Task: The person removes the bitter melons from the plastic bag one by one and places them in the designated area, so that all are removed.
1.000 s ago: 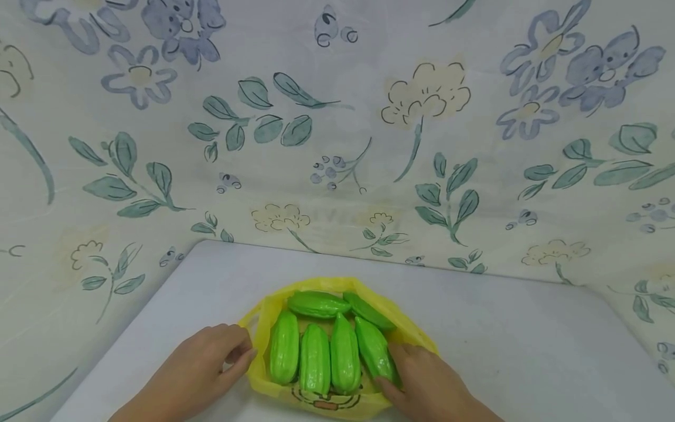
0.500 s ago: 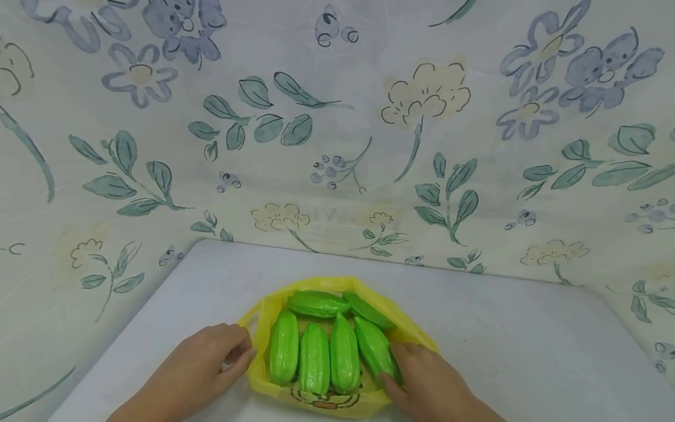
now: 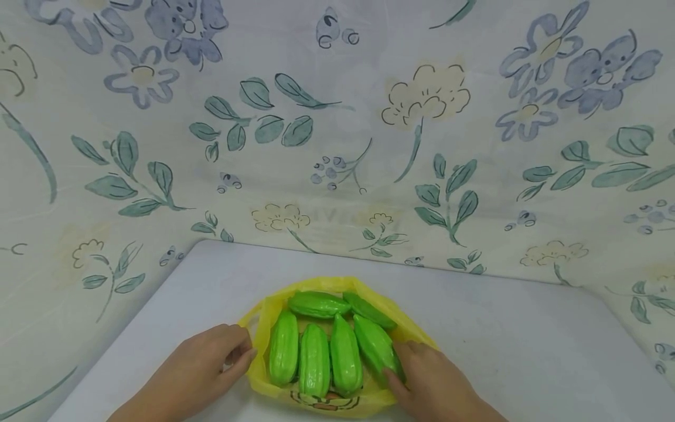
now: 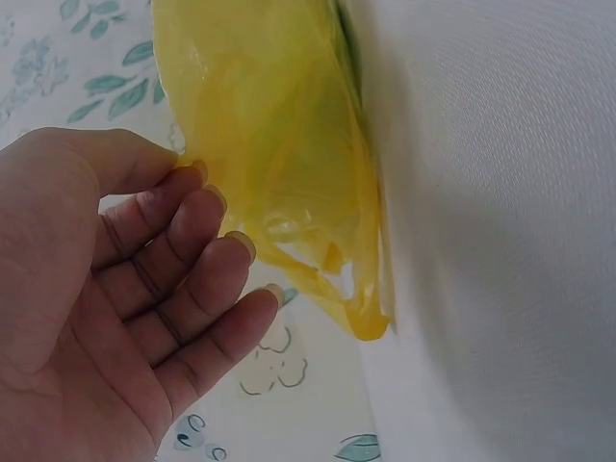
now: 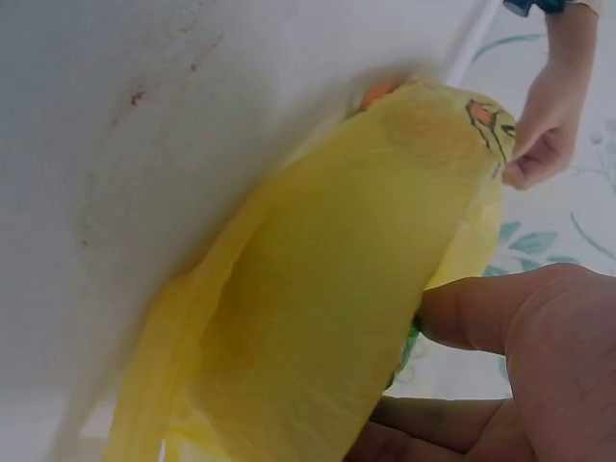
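A yellow plastic bag (image 3: pixel 253 375) lies with its mouth open on the white table, a printed cartoon face on its near side. Several glossy, ridged green gourds (image 3: pixel 314 360), like bitter melons, lie inside. My left hand (image 3: pixel 213 357) pinches the bag's left rim between thumb and forefinger; in the left wrist view, the other fingers of that hand (image 4: pixel 125 279) are bent beside the plastic. My right hand (image 3: pixel 435 378) reaches over the right rim and grips the rightmost front gourd (image 3: pixel 375 344), whose lower end it hides. The right wrist view shows the bag (image 5: pixel 318 279) covering most of that gourd.
The white table (image 3: pixel 506 346) reaches back to a wall of flowered cloth (image 3: pixel 337 152), which also rises at both sides. Two more gourds (image 3: pixel 319 304) lie along the bag's far side, behind the front row. Small reddish specks (image 5: pixel 137 97) mark the tabletop.
The gripped gourd has turned slightly, its lower end shifting a little right with my right hand. The gourd beside it has tilted slightly, its near end going right. My left hand stays put.
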The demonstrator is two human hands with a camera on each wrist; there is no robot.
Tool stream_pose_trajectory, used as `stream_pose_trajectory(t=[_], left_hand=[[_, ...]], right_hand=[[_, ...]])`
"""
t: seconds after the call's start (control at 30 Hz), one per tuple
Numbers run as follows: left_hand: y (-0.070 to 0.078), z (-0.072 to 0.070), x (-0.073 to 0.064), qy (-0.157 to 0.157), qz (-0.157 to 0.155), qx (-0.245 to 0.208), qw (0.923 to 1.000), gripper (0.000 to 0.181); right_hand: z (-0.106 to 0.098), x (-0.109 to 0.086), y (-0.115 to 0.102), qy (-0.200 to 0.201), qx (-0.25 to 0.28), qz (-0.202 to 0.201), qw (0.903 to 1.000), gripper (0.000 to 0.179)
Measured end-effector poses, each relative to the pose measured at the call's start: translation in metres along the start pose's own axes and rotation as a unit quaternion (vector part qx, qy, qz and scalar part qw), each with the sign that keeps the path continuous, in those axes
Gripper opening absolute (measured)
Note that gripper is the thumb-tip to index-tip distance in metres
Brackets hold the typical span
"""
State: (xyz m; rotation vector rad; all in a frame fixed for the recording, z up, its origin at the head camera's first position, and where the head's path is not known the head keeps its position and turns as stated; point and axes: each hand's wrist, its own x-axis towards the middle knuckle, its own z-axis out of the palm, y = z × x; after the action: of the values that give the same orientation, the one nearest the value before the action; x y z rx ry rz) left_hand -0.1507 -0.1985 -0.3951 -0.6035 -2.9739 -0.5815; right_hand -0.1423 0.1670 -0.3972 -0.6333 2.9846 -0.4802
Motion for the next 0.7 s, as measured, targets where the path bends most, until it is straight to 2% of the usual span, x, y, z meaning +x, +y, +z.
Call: stream_pose_trajectory(t=[0.23,0.7], left_hand=[[0.0019,-0.0001,0.0,-0.01,-0.017,0.002,0.9998,0.022],[0.001,0.0004,-0.0001,0.004,0.007,0.001,1.0,0.022]], right_hand=[[-0.0077,-0.001,-0.0017,0.005,0.025,0.013,0.9996,0.025],[-0.0077,-0.0061,0.0003,0.018,0.015,0.008,0.9997,0.035]])
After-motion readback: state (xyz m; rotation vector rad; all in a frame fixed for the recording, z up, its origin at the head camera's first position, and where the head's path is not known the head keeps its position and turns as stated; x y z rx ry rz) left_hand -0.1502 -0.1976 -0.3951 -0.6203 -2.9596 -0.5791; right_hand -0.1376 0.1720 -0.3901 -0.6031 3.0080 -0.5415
